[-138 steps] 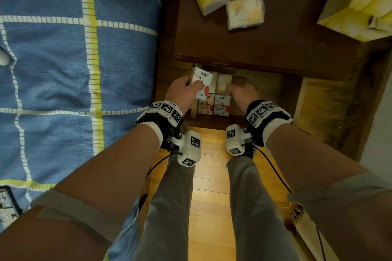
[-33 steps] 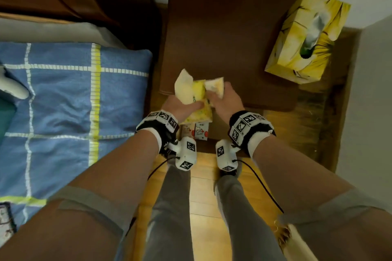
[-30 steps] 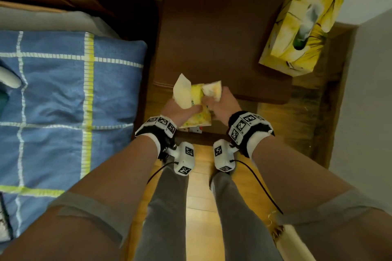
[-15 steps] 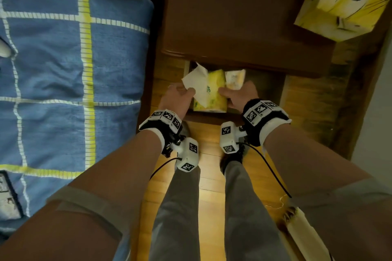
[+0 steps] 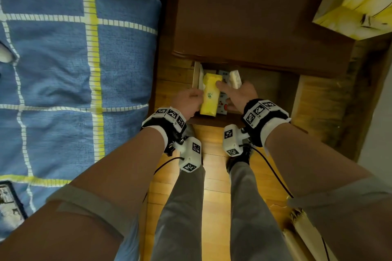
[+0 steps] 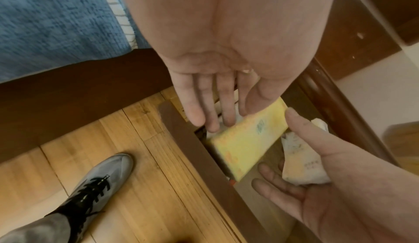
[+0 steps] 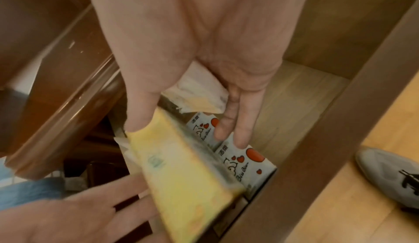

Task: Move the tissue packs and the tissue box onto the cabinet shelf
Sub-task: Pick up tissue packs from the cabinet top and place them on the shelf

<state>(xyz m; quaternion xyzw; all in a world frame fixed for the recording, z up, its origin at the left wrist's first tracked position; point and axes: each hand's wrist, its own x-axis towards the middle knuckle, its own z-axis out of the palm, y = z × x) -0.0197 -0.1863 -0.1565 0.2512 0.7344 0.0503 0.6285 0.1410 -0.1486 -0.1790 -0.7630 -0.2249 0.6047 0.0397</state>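
I see my left hand point(image 6: 229, 53) with fingers straight, their tips laid against the left edge of the long yellow soft tissue pack point(image 6: 247, 139); it curls round nothing. My right hand point(image 7: 195, 46) has its thumb pressed on the far end of that yellow pack point(image 7: 188, 175), two fingers extended down onto the white tissue packs printed with red hearts point(image 7: 242, 159), and a small pale yellow tissue pack point(image 7: 199, 94) sits against the palm (whether it is truly gripped, I cannot tell). The yellow pack lies tilted in the open wooden cabinet shelf point(image 7: 294, 103), over the white packs. The yellow patterned tissue box point(image 5: 356, 4) stands on the dark brown cabinet top point(image 5: 244, 17), far right. The blue checked bedcover point(image 5: 63, 70) lies left.
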